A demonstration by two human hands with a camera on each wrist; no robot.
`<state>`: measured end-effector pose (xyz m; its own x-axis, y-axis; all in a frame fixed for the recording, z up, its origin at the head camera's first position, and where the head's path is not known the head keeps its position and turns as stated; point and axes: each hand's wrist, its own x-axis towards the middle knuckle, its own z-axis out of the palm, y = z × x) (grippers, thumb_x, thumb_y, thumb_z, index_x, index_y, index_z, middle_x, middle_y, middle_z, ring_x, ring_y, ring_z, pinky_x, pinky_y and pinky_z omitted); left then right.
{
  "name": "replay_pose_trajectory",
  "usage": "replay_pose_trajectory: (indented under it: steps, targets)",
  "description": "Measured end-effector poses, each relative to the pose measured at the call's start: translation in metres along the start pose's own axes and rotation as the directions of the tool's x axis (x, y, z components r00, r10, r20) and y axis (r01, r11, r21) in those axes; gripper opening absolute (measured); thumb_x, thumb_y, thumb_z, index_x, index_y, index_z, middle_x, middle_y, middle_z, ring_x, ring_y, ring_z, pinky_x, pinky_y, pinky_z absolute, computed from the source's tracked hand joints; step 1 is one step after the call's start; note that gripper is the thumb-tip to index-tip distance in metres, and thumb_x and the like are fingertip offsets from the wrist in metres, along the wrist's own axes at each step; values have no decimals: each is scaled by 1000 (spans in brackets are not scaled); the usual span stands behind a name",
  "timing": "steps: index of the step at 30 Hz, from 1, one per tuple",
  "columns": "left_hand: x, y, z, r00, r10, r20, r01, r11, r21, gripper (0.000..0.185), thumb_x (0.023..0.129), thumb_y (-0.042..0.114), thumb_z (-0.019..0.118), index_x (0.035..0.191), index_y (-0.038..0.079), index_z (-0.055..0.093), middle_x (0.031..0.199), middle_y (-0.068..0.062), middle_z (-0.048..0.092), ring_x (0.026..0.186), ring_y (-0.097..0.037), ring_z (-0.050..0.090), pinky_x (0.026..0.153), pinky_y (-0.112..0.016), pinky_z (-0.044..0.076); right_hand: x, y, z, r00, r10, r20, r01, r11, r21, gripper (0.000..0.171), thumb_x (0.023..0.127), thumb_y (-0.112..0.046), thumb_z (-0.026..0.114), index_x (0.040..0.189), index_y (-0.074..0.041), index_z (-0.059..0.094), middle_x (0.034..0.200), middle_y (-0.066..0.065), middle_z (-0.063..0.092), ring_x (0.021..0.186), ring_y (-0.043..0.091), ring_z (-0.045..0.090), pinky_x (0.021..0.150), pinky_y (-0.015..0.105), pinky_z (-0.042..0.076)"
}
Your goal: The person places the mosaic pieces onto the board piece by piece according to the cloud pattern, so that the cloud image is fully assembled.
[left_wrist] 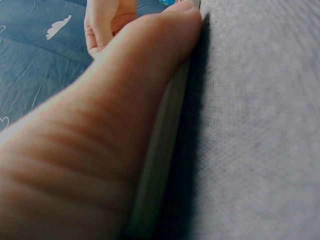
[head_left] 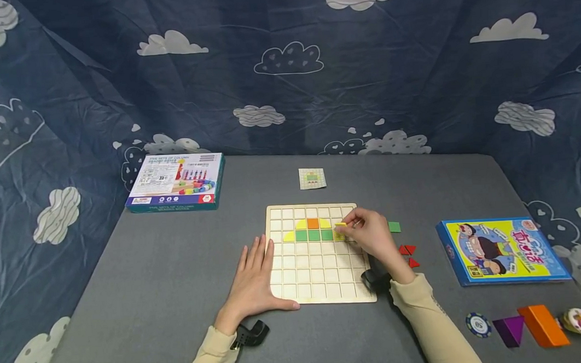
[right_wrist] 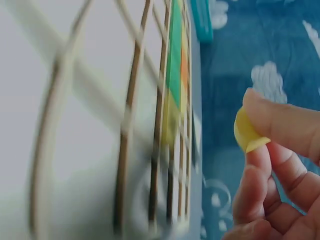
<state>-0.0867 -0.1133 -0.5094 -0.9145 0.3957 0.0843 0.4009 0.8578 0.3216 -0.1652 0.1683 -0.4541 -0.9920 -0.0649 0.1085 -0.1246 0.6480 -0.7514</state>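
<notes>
Head view: from high over the desk's (head_left: 144, 299) near side, facing forward and down; farthest off, taking in the far edge and the curtain (head_left: 378, 62) beyond. Left camera (head_left: 251, 335): low, very close behind the left hand (head_left: 254, 285), which fills much of the picture; turned sideways, desk at right, sight line running along the board's (head_left: 322, 276) near edge. Right camera (head_left: 374, 280): at the board's right edge, close over the squares, also sideways, curtain at right; faces the desk's far edge. Head and right wrist share the board's coloured row and yellow tile (right_wrist: 246, 130). Right hand (head_left: 370, 235) shows in all three.
</notes>
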Motion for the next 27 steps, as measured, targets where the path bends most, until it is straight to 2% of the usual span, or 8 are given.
replay_pose_trajectory:
  steps: [4, 7, 11, 16, 27]
  targets:
    - [1, 0, 0, 1000, -10, 17, 9, 1000, 13, 141, 53, 87, 61, 151, 0, 9, 156, -19, 3, 143, -29, -1, 113, -45, -1, -3, -9, 16, 996, 18, 84, -21, 999, 41, 22, 70, -19, 86, 75, -8, 67, 62, -2, 60, 53, 14, 50, 47, 26, 37]
    - [1, 1, 0, 1000, -8, 21, 8, 1000, 11, 141, 53, 87, 61, 151, 0, 9, 156, -18, 2, 143, -29, -1, 113, -45, -1, -4, -16, 26, 993, 23, 112, -27, 999, 38, 21, 69, -20, 87, 73, -10, 69, 61, -4, 61, 52, 12, 52, 49, 26, 39]
    - [2, 1, 0, 1000, -5, 12, 5, 1000, 12, 140, 53, 87, 61, 151, -1, 10, 156, -19, 4, 143, -30, 0, 113, -46, 0, -5, -28, 38, 987, 6, 159, -16, 998, 60, 17, 72, -17, 84, 76, -8, 70, 63, -4, 63, 54, 12, 55, 51, 27, 41]
    - [1, 1, 0, 1000, -12, 12, 12, 1000, 29, 141, 53, 87, 61, 151, 0, 10, 156, -19, 4, 143, -29, 0, 113, -45, -1, -5, -43, 52, 975, 3, 222, -13, 999, 40, 11, 78, -17, 80, 80, -9, 72, 65, -6, 63, 57, 11, 56, 54, 27, 43]
    - [0, 0, 1, 1000, -4, 10, 4, 1000, 26, 140, 54, 88, 59, 151, 0, 9, 156, -18, 2, 143, -29, -1, 113, -44, -2, -5, -56, 73, 967, -57, 247, 55, 998, 15, 6, 81, -15, 75, 77, -12, 72, 66, -7, 61, 58, 9, 54, 57, 28, 44]
